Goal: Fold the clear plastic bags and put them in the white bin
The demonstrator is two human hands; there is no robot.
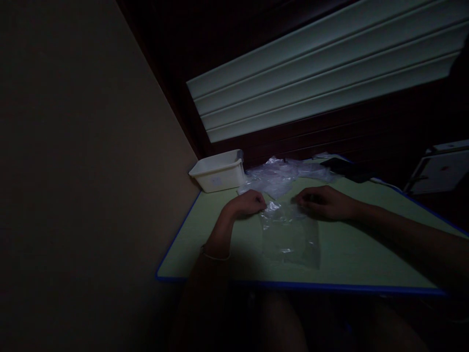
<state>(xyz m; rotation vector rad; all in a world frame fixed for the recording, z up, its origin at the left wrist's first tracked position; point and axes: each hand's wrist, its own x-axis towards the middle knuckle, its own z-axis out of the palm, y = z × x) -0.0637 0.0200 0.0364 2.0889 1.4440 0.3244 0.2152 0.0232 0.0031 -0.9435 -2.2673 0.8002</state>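
Observation:
A clear plastic bag lies flat on the light green table, its lower end toward me. My left hand is closed at the bag's upper left corner, thumb and fingers pinched on the film. On the upper right side, my right hand is curled with its fingertips pinched at the bag's top edge. Behind both hands spreads a loose heap of clear plastic bags. The light is dim, so the fine detail of the fingertips is hard to make out.
A white plastic bin stands at the table's far left, against the wall. A dark flat object lies at the back right, with a white cable near it. Blue edging borders the table.

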